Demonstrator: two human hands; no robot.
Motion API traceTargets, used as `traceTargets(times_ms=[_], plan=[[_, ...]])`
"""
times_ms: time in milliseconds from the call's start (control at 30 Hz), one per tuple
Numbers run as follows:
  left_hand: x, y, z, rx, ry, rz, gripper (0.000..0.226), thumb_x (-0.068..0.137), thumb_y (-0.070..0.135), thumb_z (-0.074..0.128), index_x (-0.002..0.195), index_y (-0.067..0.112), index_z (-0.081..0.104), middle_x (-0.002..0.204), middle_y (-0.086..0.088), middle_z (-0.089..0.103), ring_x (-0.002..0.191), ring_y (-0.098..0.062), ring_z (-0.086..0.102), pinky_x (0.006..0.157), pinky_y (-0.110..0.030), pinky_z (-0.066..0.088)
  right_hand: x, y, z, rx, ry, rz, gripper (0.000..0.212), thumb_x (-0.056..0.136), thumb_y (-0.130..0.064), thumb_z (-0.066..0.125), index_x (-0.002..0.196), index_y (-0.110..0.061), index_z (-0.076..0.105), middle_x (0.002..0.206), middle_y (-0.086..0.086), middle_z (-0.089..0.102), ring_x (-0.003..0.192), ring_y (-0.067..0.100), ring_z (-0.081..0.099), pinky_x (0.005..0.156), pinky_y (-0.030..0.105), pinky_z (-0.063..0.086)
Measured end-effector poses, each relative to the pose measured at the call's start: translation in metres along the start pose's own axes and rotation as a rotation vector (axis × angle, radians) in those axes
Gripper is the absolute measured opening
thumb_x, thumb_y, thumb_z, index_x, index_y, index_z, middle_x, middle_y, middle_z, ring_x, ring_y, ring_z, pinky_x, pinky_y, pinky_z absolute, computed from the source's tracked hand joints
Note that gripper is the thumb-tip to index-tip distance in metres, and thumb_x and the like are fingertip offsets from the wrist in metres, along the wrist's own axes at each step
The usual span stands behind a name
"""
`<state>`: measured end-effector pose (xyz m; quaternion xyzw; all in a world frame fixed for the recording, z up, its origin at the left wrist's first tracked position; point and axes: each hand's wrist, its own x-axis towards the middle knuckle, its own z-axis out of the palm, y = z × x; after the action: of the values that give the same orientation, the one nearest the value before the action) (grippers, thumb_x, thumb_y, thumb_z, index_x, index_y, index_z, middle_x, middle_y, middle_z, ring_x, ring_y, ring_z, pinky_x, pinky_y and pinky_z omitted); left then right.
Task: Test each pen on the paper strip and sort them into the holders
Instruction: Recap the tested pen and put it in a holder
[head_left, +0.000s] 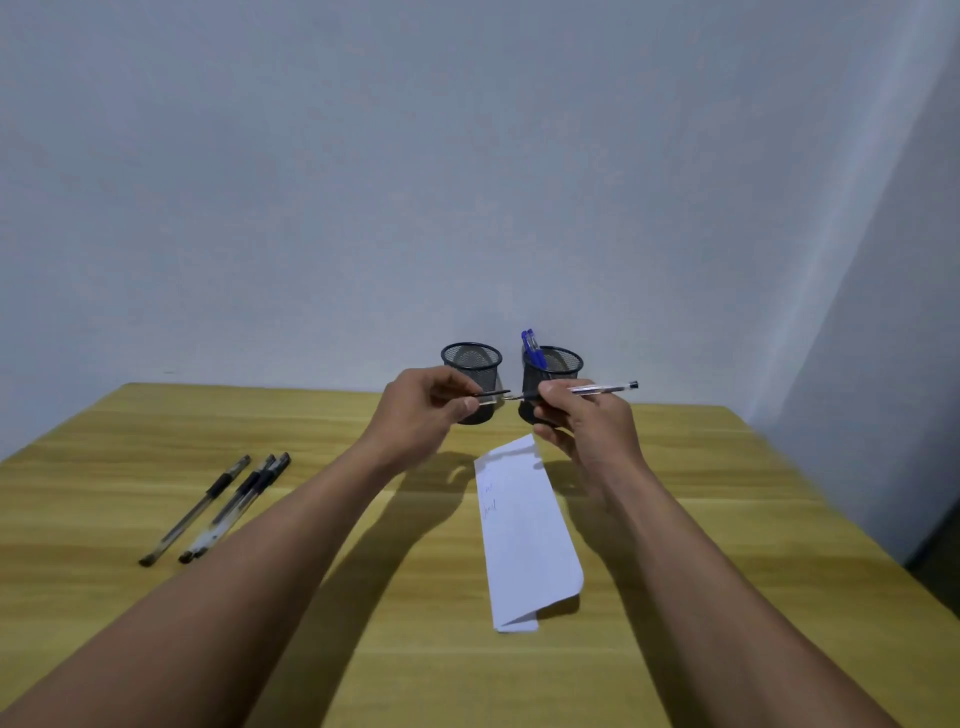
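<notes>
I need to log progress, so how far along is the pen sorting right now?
Done: two blue pens stand in the right black mesh holder; the white paper strip bears scribbles. In hand: right hand grips a clear-barrelled black pen, left hand pinches its black cap. Remaining: three black pens lying on the wooden table.

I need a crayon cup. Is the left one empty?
Looks empty: no pens stick out of the left holder, unlike the right holder with blue pens.

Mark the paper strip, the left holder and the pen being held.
paper strip (527, 535): head view, blank middle of the sheet.
left holder (471, 358): head view, inner mesh wall below the rim.
held pen (605, 388): head view, clear barrel beyond the fingers.
</notes>
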<state>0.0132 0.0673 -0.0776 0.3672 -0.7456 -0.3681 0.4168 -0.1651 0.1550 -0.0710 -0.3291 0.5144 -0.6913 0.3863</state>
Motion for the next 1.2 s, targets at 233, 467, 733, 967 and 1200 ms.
traceTargets(times_ms=[233,467,733,967,1200], plan=[[-0.006,0.023,-0.003,-0.004,-0.035,0.031,0.010,0.088,0.014,0.073,0.087,0.024,0.075,0.076,0.008,0.072,0.066,-0.002,0.061,0.067,-0.021,0.045,-0.011,-0.016,-0.004,0.048,-0.035,-0.018,0.011,0.091,-0.005,0.073,0.081,-0.010,0.071,0.073,0.006,0.070,0.069,0.016,0.067,0.066,0.026,0.062],[-0.010,0.037,-0.003,-0.091,-0.073,0.017,0.007,0.090,0.012,0.071,0.091,0.018,0.075,0.080,0.004,0.074,0.073,-0.011,0.064,0.075,-0.036,0.056,-0.015,-0.025,-0.008,0.098,-0.068,-0.013,0.009,0.090,-0.007,0.074,0.082,-0.010,0.071,0.075,0.004,0.072,0.070,0.015,0.069,0.063,0.024,0.061],[-0.018,0.046,0.007,-0.334,-0.066,-0.058,0.008,0.092,0.000,0.065,0.098,-0.003,0.070,0.090,-0.022,0.069,0.080,-0.024,0.068,0.080,-0.034,0.062,-0.020,-0.021,-0.002,0.119,-0.107,0.003,0.007,0.089,-0.006,0.074,0.083,-0.008,0.072,0.071,0.002,0.072,0.071,0.016,0.071,0.066,0.024,0.062],[-0.024,0.046,0.012,-0.364,-0.017,-0.081,0.009,0.093,-0.005,0.061,0.095,-0.004,0.070,0.077,-0.018,0.068,0.069,-0.018,0.069,0.069,-0.025,0.060,-0.025,-0.010,0.002,0.204,-0.087,0.028,0.003,0.089,-0.001,0.074,0.086,0.000,0.072,0.068,0.008,0.071,0.063,0.015,0.069,0.067,0.023,0.062],[-0.019,0.051,0.012,-0.355,0.017,-0.082,0.009,0.094,-0.001,0.062,0.094,0.002,0.071,0.069,-0.006,0.069,0.067,-0.015,0.067,0.079,-0.040,0.062,-0.021,-0.026,-0.005,0.178,-0.136,0.063,0.003,0.090,-0.007,0.073,0.090,-0.004,0.073,0.075,0.005,0.073,0.072,0.016,0.072,0.078,0.034,0.064]])
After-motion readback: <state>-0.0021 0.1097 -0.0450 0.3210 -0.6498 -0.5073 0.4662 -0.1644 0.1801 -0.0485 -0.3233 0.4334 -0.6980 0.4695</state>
